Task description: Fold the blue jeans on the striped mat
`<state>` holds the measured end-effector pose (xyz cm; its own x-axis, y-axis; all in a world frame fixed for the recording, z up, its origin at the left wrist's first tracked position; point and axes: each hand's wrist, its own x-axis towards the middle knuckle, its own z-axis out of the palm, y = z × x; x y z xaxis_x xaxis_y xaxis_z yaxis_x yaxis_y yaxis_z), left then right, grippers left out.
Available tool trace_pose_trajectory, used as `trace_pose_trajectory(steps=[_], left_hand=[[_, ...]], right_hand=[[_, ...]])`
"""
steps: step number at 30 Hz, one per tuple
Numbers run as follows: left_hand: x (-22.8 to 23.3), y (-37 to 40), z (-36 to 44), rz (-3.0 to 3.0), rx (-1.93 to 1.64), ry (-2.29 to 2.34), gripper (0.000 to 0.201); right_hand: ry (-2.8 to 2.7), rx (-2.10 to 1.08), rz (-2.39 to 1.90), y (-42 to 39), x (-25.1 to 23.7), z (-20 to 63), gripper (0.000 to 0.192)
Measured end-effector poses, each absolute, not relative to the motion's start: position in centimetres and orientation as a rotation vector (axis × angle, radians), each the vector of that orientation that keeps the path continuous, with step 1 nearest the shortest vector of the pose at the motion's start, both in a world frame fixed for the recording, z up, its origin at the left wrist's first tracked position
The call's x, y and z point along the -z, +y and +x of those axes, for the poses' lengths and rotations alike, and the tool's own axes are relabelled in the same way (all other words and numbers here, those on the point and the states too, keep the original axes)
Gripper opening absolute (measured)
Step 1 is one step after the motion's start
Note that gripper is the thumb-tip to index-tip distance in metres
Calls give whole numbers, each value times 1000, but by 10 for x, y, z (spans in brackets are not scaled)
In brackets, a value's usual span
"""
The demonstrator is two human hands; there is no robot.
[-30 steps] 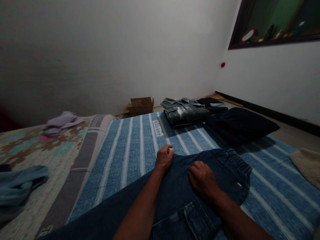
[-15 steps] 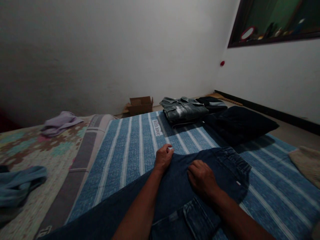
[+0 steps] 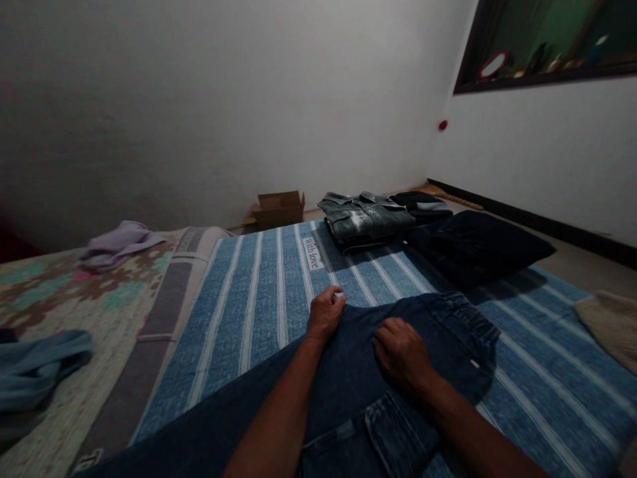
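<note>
Very little shifts over this second. My left hand (image 3: 326, 312), curled on the far edge of the dark blue denim jeans (image 3: 348, 392), sits a touch higher and further left in view than a second ago; my right hand (image 3: 401, 355), knuckles up on the denim, rises with it by about the same small amount. The folded grey denim shirt (image 3: 365, 219) drifts the same way (so it reads as my head tipping, not the cloth moving).
</note>
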<state>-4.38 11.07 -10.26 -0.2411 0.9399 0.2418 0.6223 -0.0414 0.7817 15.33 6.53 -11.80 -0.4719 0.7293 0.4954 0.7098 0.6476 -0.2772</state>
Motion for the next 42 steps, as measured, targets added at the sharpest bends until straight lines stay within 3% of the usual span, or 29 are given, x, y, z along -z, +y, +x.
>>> trace_pose_trajectory(steps=[42], left_hand=[[103,112,-43,1641,-1160,1892,19]], right_hand=[[-2287,-20,-1123,65,119,154,16]])
